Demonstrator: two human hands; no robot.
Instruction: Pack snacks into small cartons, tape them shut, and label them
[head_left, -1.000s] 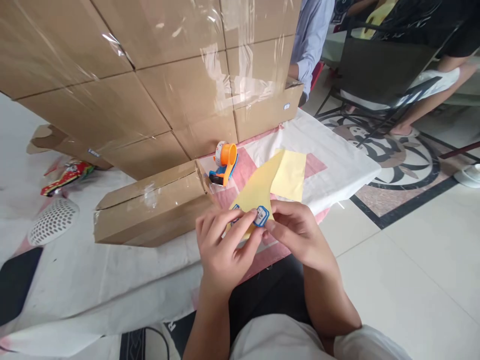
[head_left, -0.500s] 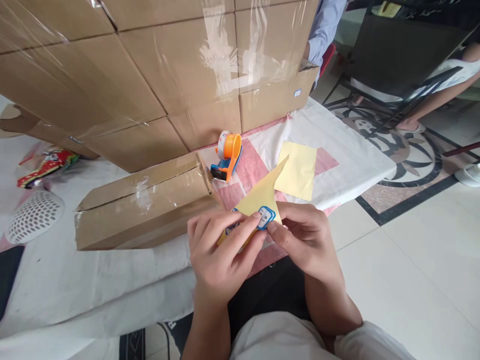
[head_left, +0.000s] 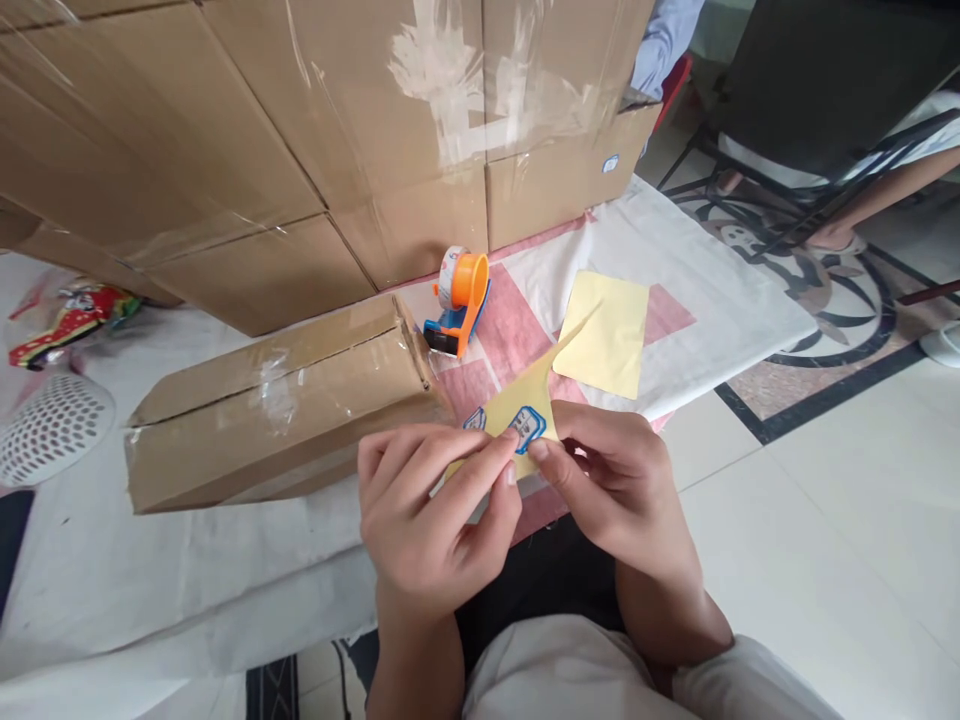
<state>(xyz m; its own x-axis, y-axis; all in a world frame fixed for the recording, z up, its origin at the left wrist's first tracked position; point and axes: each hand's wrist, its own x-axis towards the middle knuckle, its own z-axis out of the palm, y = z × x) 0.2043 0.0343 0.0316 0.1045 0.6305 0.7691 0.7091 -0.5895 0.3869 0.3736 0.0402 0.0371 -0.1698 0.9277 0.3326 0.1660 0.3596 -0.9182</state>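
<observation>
A yellow sticker sheet (head_left: pixel 517 395) with blue-edged labels is held up between both hands, its far corner curling upward. My right hand (head_left: pixel 619 480) pinches the sheet's right edge between thumb and fingers. My left hand (head_left: pixel 442 500) is closed at the sheet's left side, with a fingertip touching a blue-bordered label (head_left: pixel 529 428). The sheet's lower part is hidden behind the left fingers. Another yellow sheet (head_left: pixel 606 335) lies flat on the table beyond the hands.
An orange and blue tape dispenser (head_left: pixel 465 300) stands beside a long carton (head_left: pixel 270 410). Stacked taped boxes (head_left: pixel 405 120) rise behind. A white perforated object (head_left: pixel 56 425) and a red packet (head_left: pixel 71 320) are at left. Another person's sleeve (head_left: pixel 667 40) shows behind the boxes.
The camera view has shifted slightly. My left thumb has come down and away from the label, while the left fingertip stays on it. The right hand keeps its pinch on the sheet.
</observation>
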